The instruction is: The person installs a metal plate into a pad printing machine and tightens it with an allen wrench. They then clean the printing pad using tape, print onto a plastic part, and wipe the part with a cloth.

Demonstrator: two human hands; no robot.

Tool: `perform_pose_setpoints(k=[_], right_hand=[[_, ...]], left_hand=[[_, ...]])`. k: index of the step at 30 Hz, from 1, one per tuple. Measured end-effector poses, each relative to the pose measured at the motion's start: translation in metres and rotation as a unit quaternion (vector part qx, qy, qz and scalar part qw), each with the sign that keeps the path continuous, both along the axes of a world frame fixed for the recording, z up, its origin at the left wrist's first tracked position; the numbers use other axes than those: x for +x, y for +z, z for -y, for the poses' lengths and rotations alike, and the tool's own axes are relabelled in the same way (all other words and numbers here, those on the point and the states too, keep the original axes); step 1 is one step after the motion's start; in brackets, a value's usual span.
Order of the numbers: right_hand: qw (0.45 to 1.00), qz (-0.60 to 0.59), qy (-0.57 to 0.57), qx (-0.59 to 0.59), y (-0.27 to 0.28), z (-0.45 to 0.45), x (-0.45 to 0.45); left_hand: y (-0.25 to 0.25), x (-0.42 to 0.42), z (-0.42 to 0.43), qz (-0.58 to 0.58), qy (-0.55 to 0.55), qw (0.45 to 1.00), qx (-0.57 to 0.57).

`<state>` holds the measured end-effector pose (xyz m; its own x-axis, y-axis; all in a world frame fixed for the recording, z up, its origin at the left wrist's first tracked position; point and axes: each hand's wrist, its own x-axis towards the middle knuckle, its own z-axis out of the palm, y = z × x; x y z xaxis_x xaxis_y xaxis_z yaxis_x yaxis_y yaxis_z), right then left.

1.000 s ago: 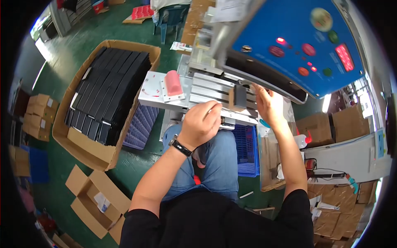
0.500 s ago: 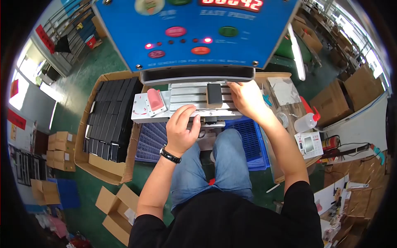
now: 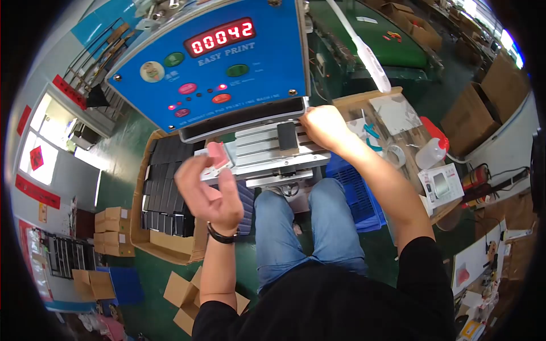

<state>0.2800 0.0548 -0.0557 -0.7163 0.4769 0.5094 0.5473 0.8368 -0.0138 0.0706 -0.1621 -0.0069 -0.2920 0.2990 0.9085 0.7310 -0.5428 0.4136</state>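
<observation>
My left hand [image 3: 210, 193] is raised at the left end of the metal slide, fingers apart and slightly blurred, in front of the pink pad [image 3: 216, 153]. My right hand [image 3: 325, 128] is at the right of the slotted metal bed [image 3: 256, 144], its fingertips curled at the bed's back edge under the blue printing machine [image 3: 210, 68]; what they hold, if anything, is hidden. Between the hands, a black flat block [image 3: 288, 136] lies on the bed. The machine's red display reads 00042.
A carton [image 3: 199, 244] of black pieces stands at the left, with an open carton [image 3: 182, 288] below it. Blue crates [image 3: 355, 196] sit under the bed. On the right table [image 3: 352, 105] are a spray bottle [image 3: 431, 153], tape roll [image 3: 393, 154] and teal pliers [image 3: 372, 136].
My left hand has moved left from the bed's front edge to the pink pad, its fingers spreading. My right hand stays at the bed's right side. The view has turned, bringing the display fully into sight.
</observation>
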Motion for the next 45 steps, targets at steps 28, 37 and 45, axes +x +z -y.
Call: perform_pose_setpoints(k=[28, 37, 45], right_hand=[[0.765, -0.495, -0.087, -0.403, -0.111, -0.021, 0.112], [0.768, -0.47, -0.162, -0.403, -0.143, -0.112, 0.038], [0.655, -0.591, -0.114, -0.457, -0.187, -0.096, 0.013]], left_hand=[[0.16, -0.004, -0.083, -0.371, 0.19, 0.909, 0.024], [0.156, 0.004, -0.104, -0.333, 0.19, 0.921, 0.068], [0.149, 0.007, -0.107, -0.329, 0.242, 0.911, 0.06]])
